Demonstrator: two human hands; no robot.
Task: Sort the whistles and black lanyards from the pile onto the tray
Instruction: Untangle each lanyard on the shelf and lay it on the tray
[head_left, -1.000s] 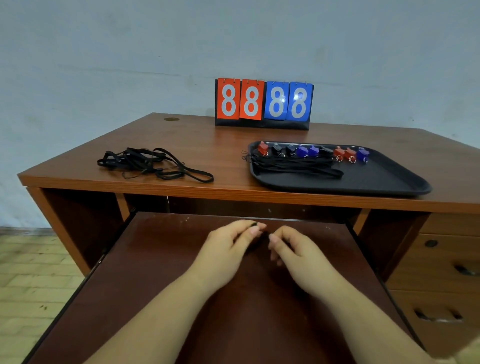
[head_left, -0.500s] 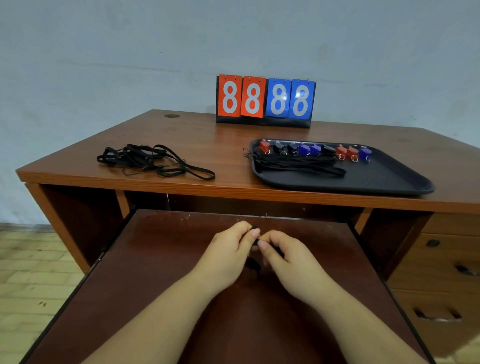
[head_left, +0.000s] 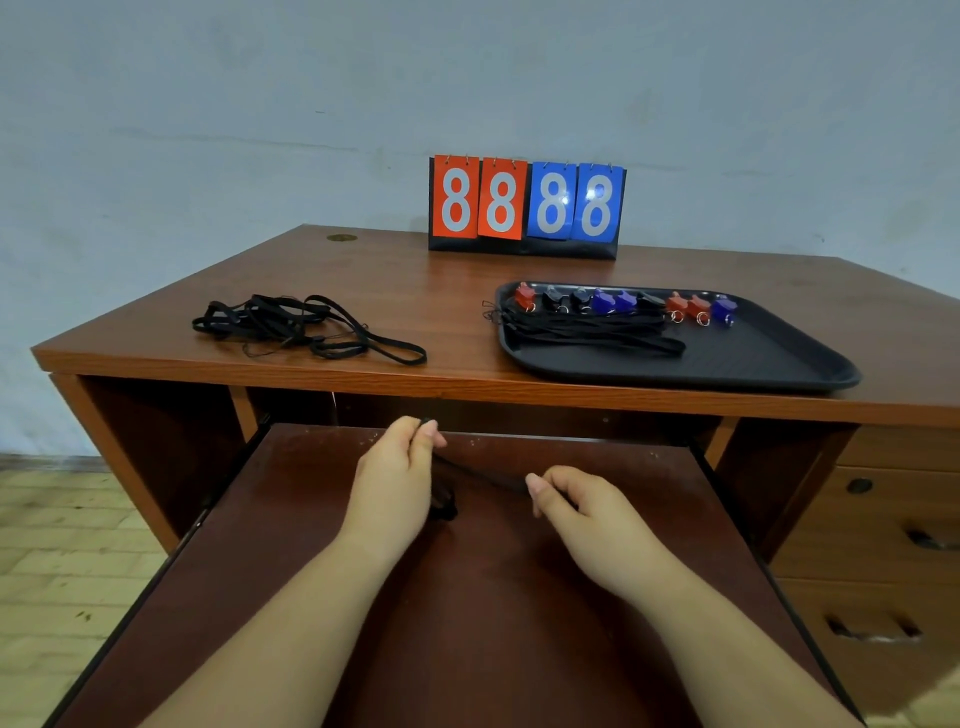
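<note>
Hands (head_left: 483, 488) stretch a lanyard (head_left: 480, 475); tray (head_left: 779, 364) holds whistles (head_left: 623, 302).

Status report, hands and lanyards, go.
Left hand and right hand pinching one black lanyard taut. Tangled pile waits on desk. Tray unobstructed.

This looks like a plain office or sports-room corner. A wooden worktop (head_left: 363, 280) with a pull-out keyboard shelf (head_left: 493, 597) and drawers (head_left: 878, 571) at the right stands against a bare, scuffed pale wall (head_left: 260, 104). A flip scoreboard (head_left: 527, 208) reading 8888 sits at the back, and worn yellowish floor tiles (head_left: 67, 545) show at the left.
</note>
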